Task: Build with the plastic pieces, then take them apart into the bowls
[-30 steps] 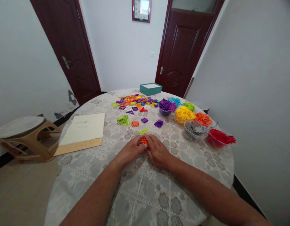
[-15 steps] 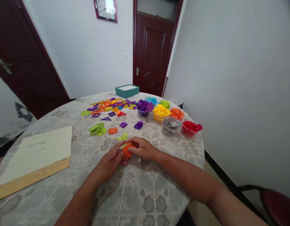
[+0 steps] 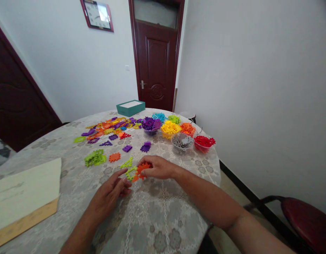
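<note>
My right hand (image 3: 159, 167) pinches an orange toothed plastic piece (image 3: 140, 170) joined to a lime-green piece (image 3: 130, 173), just above the tablecloth. My left hand (image 3: 110, 192) lies flat beside them, fingers spread, its fingertips touching the green piece's edge. Another lime-green piece (image 3: 126, 163) lies just beyond on the cloth.
On the round table (image 3: 163, 225) sit bowls of purple (image 3: 150, 124), yellow (image 3: 170, 128), orange (image 3: 188, 128), grey (image 3: 182, 141) and red (image 3: 203, 143) pieces. Loose pieces spread at back left (image 3: 107, 126), with a teal box (image 3: 130, 107) behind. A paper pad (image 3: 22, 192) lies left; a red chair (image 3: 302, 218) stands right.
The view has swung to the right. My left hand has let go of the orange piece and dropped flat on the cloth; a lime-green piece now shows attached beside the orange one.
</note>
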{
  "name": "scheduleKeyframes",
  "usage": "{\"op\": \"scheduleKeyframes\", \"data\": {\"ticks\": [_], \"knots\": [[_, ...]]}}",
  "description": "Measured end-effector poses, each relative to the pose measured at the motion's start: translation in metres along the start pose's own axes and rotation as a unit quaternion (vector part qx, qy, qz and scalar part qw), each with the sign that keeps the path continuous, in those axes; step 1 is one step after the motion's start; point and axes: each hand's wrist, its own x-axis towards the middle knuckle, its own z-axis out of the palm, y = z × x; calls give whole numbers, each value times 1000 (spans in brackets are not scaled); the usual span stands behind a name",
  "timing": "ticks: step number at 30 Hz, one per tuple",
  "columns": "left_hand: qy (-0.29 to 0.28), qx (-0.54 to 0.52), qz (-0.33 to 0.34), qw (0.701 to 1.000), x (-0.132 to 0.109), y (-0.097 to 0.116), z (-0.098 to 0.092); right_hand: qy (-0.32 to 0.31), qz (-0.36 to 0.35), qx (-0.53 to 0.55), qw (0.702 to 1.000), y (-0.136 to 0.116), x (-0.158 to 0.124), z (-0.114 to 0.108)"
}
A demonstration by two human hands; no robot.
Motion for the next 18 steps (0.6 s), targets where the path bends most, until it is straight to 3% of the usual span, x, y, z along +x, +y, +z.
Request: {"op": "scheduleKeyframes", "data": {"ticks": [4,7,9,13,18], "knots": [[19,27,-9,999,1,3,-3,174,-45,-126,976,-23,-18,-67],[20,34,-15,999,1,5,-3,299,-35,-232,925,-19,-29,-132],[16,32,-23,999,1,6,-2,342,-6,-304,889,-7,-34,-175],[11,32,-31,999,2,4,-2,295,72,-415,857,26,-41,-239],[17,40,-31,999,1,5,-3,202,137,-490,837,59,-45,-266]]}}
